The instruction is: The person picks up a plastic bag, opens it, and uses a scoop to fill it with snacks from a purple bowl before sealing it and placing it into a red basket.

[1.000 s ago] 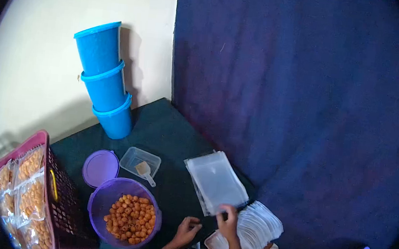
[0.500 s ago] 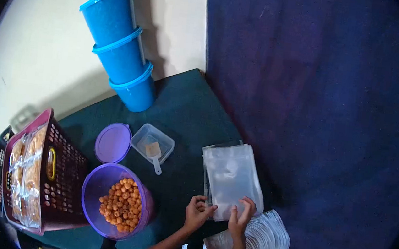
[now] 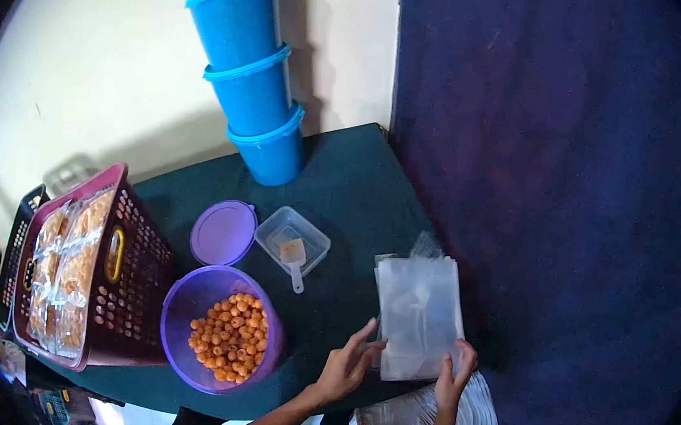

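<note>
Head view: Clear film now peaks, crumpled, above the smooth, glossy, rectangular plastic bags, flat half a second ago, in the lower right of the frame. Your left hand, thumb and forefinger parted, meets their left edge, any pinch unclear; your right hand spreads its fingers at the lower right corner.

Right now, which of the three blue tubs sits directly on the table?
The bottom tub: its base is on the table. The middle tub and top tub are stacked above it.
</note>
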Demonstrator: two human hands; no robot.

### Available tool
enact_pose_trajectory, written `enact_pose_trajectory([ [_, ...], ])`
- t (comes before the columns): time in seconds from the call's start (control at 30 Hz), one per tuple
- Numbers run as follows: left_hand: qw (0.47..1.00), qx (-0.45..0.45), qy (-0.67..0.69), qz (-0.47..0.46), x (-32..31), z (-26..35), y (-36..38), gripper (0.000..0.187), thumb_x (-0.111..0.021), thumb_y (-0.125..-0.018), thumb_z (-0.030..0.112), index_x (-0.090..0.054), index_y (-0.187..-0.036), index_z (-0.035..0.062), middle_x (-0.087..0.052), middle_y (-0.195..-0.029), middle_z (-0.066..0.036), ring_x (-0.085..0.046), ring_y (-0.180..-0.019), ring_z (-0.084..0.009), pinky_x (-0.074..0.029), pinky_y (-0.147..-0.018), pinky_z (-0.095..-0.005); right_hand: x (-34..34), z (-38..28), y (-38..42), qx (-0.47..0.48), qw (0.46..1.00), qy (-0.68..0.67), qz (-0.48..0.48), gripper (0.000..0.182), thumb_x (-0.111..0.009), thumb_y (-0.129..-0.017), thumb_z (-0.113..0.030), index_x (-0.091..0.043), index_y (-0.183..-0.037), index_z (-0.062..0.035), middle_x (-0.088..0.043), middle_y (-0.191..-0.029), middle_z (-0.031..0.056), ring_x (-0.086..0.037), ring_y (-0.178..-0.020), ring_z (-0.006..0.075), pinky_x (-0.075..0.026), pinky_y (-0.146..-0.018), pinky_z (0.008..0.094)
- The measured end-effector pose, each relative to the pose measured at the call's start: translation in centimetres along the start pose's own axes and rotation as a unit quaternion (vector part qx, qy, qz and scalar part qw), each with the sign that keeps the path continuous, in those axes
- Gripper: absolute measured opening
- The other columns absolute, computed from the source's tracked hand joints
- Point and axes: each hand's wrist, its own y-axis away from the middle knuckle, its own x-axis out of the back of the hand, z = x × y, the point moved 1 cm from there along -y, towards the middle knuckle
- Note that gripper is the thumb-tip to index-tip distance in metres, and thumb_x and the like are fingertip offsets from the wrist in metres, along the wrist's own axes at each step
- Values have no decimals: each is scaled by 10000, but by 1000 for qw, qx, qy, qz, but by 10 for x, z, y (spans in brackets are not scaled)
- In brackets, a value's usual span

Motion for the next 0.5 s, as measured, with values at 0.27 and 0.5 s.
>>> enact_pose_trajectory([
  [0.27, 977, -13, 207, -45, 60, 40, 70, 407, -383, -861, 25, -265, -1250, 47, -511, -1082, -200, -521, -984, -245, -434, -826, -332, -27, -59, 10, -158, 915, -349, -125, 369, -449, -821, -130, -376, -1162, -10, -472, -1092, 115, -506, -903, 199, -389, -804, 312],
  [0.5, 957, -6, 286, 51, 119, 53, 165, 422, -361, -859, -1, -245, -1261, 53, -483, -1078, -261, -526, -957, -302, -437, -828, -367, -40, -169, 39, -71, 872, -442, -197, 476, -498, -787, -60, -303, -1219, -14, -437, -1147, 154, -510, -920, 202, -436, -759, 295],
])
